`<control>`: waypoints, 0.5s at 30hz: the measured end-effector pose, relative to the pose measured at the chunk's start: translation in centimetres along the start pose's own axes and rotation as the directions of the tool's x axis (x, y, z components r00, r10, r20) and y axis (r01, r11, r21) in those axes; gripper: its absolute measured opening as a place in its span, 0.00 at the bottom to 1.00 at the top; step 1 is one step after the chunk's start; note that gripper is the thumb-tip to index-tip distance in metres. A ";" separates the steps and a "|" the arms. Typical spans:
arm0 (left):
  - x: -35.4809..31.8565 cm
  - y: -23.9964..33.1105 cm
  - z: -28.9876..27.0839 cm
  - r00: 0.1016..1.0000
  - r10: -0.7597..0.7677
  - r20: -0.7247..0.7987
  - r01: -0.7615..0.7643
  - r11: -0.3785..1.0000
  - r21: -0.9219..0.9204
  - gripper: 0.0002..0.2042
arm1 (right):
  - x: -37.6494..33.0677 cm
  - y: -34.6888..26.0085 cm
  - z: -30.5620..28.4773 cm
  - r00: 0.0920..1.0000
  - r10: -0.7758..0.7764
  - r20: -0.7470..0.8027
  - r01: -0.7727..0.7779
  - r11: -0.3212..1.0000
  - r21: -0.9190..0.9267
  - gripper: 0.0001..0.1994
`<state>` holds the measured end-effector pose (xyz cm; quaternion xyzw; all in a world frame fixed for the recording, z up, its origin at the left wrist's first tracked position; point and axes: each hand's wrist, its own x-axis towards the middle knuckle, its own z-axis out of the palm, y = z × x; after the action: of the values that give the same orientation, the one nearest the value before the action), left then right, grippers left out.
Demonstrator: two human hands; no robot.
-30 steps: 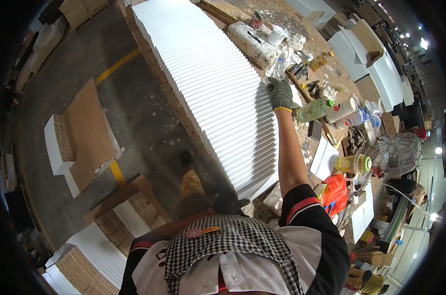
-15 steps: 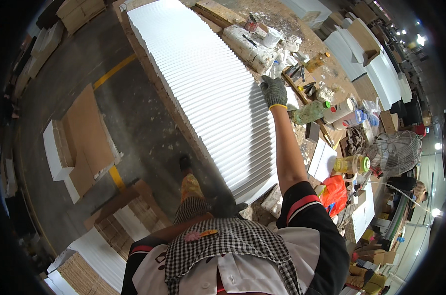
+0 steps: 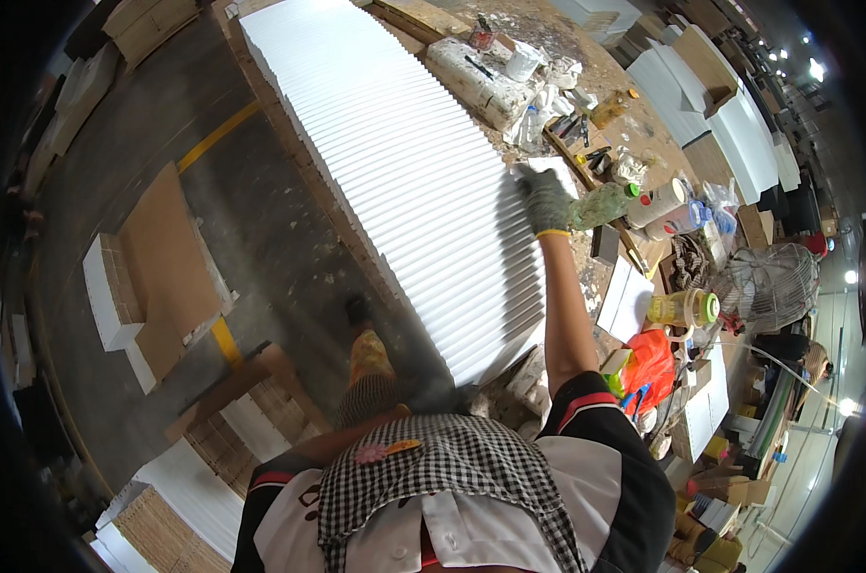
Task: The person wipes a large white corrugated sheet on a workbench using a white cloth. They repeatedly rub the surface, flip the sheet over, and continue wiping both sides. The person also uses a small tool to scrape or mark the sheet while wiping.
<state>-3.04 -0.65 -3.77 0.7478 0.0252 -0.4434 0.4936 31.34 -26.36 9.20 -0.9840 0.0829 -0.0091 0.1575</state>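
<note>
While touching white ridged stack point(image 3: 404, 181) w/ R hand point(image 3: 547, 203), can't tell if pinching; prob. light, stiff, dentable; hold edge left of grip.

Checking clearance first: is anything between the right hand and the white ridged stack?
Nothing visible: the right hand is at the edge of the white ridged stack. The green bottle is to the hand's right.

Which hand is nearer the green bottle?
Right: the gloved right hand is just left of the green bottle; the left hand is hidden, its forearm much farther away, lower left.
</note>
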 end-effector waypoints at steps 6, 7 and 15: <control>-0.2 -0.2 0.4 1.000 -0.007 -0.010 0.007 1.000 -0.007 0.26 | -5.4 -5.7 3.4 0.977 -0.199 -0.082 0.202 0.979 0.031 0.18; -0.2 -0.2 0.4 1.000 -0.011 -0.012 0.011 1.000 -0.009 0.26 | -7.7 -8.9 4.3 0.973 -0.230 -0.028 0.231 0.970 0.079 0.19; -0.3 0.2 0.5 1.000 -0.012 -0.012 0.012 1.000 -0.014 0.27 | -16.0 -20.0 2.6 0.877 -0.467 0.109 0.424 0.862 0.278 0.16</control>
<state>-3.44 -0.99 -3.45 0.7467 0.0357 -0.4417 0.4960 18.88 -4.16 13.09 -0.9461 -0.1634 0.0298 0.2781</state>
